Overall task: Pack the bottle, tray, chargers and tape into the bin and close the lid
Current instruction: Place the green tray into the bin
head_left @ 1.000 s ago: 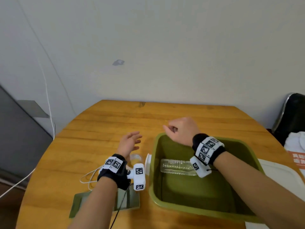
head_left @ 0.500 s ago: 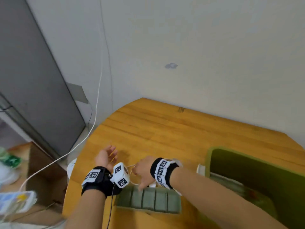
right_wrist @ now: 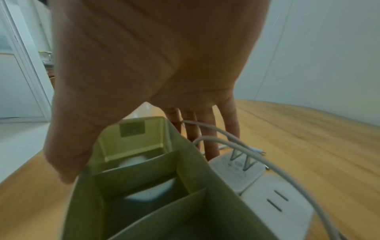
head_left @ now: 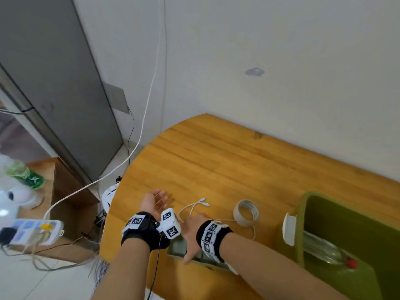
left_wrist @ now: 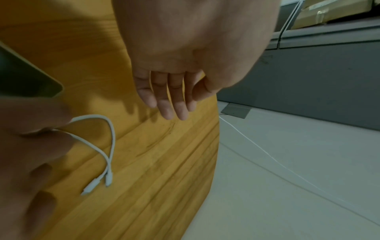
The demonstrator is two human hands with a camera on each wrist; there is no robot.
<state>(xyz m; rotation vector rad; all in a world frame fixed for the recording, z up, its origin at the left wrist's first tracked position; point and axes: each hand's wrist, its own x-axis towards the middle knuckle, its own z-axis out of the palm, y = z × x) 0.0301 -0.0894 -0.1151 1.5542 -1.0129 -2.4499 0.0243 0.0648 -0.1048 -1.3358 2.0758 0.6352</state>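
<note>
While the bottle (head_left: 326,251) already lay in the bin (head_left: 337,217) at three o'clock, the right hand (head_left: 192,234) straddled the tray (right_wrist: 144,178), thumb on its near wall and straight fingers (right_wrist: 209,129) over the far side by the chargers (right_wrist: 267,191), apparently readying a lift. At ten o'clock, the left hand (head_left: 152,201) hovered with fingers relaxed, gripping nothing. The tape (head_left: 246,213) stood at one o'clock on the table (head_left: 238,161).
</note>
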